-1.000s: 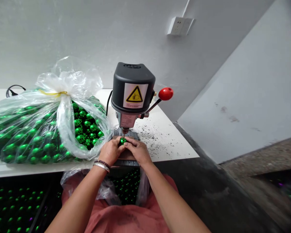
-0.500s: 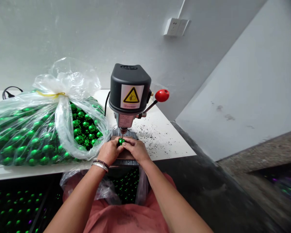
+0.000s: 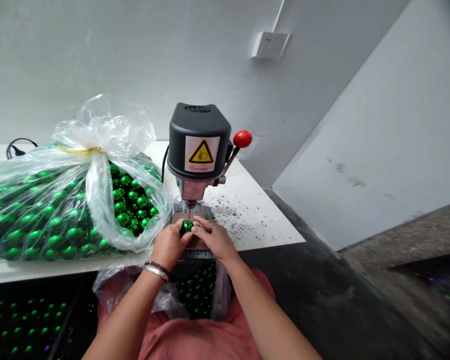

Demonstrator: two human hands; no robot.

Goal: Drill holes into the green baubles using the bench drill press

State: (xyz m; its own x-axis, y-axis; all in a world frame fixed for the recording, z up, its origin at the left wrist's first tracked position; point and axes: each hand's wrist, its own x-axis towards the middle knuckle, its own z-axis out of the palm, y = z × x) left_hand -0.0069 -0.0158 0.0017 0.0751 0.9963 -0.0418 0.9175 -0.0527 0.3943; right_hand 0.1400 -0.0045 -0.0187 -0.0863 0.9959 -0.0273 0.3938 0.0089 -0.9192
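A shiny green ball [image 3: 188, 226] is pinched in my left hand [image 3: 169, 244], just in front of the thin bit of a dark drill press [image 3: 199, 125]. The fingertips of my right hand [image 3: 216, 240] touch the ball's right side, with thumb and forefinger close together. Both hands are over the brown board [image 3: 199, 243] on the machine's base. The press's lever ends in a red knob [image 3: 242, 139], raised at the right. Left of the press, an open clear plastic bag [image 3: 97, 200] holds several green balls [image 3: 123, 219].
Dark shavings [image 3: 247, 220] are scattered on the white table [image 3: 281, 232] right of the press. Another bag of green balls [image 3: 197, 287] lies below the table edge at my lap. A black cable [image 3: 18, 149] is at the back left; a socket [image 3: 269, 45] is on the wall.
The ball and both hands have moved slightly down and toward me, away from the drill bit. The red knob has swung up and left relative to the press. My right fingers have loosened around the ball.
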